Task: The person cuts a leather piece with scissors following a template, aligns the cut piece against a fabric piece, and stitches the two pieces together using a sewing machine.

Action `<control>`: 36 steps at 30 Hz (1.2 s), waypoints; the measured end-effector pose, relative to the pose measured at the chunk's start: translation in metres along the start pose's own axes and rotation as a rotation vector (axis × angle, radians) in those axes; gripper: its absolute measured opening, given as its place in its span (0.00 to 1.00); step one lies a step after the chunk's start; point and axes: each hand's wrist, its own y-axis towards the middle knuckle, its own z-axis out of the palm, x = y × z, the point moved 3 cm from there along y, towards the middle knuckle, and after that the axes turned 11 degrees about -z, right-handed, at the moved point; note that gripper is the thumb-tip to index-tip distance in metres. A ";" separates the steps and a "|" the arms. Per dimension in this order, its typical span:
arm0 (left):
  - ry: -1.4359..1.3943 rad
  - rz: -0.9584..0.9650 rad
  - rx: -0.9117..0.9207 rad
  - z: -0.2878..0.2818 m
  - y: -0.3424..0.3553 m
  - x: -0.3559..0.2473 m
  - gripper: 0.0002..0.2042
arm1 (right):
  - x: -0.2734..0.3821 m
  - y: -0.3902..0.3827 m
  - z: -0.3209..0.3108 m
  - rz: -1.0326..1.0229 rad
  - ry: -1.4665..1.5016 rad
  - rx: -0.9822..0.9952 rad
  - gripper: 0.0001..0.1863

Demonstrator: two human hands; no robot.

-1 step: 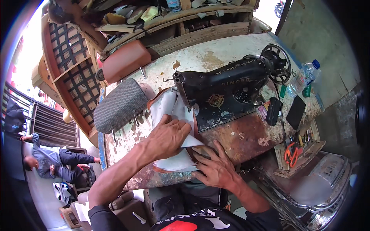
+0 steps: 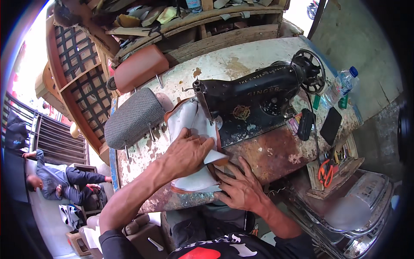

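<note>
A white-backed piece of brown leather (image 2: pixel 196 180) lies on the worn sewing table (image 2: pixel 276 151), its far end under the needle end of a black sewing machine (image 2: pixel 258 93). My left hand (image 2: pixel 189 153) is closed on the middle of the leather, fingers curled into it. Between my hands, a loose corner of the leather stands up and shows its brown face. My right hand (image 2: pixel 241 185) rests with fingers spread at the leather's near right edge, fingertips by the raised corner. The needle and presser foot are too small to make out.
Left of the leather are a grey fabric headrest (image 2: pixel 133 116) and a brown headrest (image 2: pixel 142 69), both with metal posts. A bottle (image 2: pixel 340 88), a black phone (image 2: pixel 331 126) and a black case (image 2: pixel 306 124) lie right. Orange-handled scissors (image 2: pixel 325 173) hang by an open drawer. A person (image 2: pixel 60 177) sits far left.
The loose corner of leather between my hands has curled upward, so its brown side now shows. Both hands stay nearly in the same place.
</note>
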 end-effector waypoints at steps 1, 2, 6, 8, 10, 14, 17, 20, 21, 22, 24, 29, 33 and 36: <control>0.006 -0.070 0.061 0.004 0.003 0.001 0.12 | 0.000 0.000 -0.001 -0.002 0.021 -0.033 0.19; 0.026 -0.065 0.116 -0.003 0.002 -0.006 0.14 | -0.001 0.000 -0.001 0.000 0.020 -0.033 0.19; -0.028 0.110 -0.071 0.018 -0.004 0.000 0.23 | -0.003 -0.003 0.001 -0.001 -0.008 0.030 0.21; -0.055 0.108 -0.061 0.029 -0.008 0.002 0.24 | -0.003 -0.004 0.003 0.009 -0.020 0.071 0.22; -0.084 0.103 -0.049 0.035 -0.010 0.005 0.25 | -0.004 -0.004 0.004 -0.003 -0.036 0.082 0.22; -0.270 0.049 0.032 0.037 -0.007 0.005 0.28 | -0.005 -0.003 0.005 0.012 -0.020 0.086 0.22; -0.383 0.043 0.013 0.043 -0.008 0.006 0.30 | -0.005 -0.001 0.005 0.028 -0.044 0.085 0.23; -0.415 0.047 -0.015 0.045 -0.009 0.005 0.32 | -0.004 0.000 0.005 0.025 -0.054 0.098 0.23; -0.407 0.049 -0.023 0.046 -0.009 0.004 0.32 | -0.005 0.000 0.005 0.029 -0.051 0.100 0.23; -0.410 0.047 -0.023 0.048 -0.009 0.006 0.32 | -0.005 0.000 0.005 0.032 -0.049 0.102 0.23; -0.401 0.070 -0.035 0.054 -0.009 0.009 0.33 | -0.005 0.002 0.004 0.029 -0.047 0.086 0.23; -0.380 0.064 -0.021 0.050 -0.009 0.006 0.32 | -0.005 0.001 0.005 0.026 -0.036 0.052 0.22; -0.285 0.061 0.016 0.052 -0.011 0.007 0.33 | -0.003 0.003 0.004 0.039 -0.020 0.053 0.22; -0.265 0.069 0.010 0.053 -0.011 0.008 0.34 | -0.003 0.004 0.003 0.047 -0.026 0.051 0.22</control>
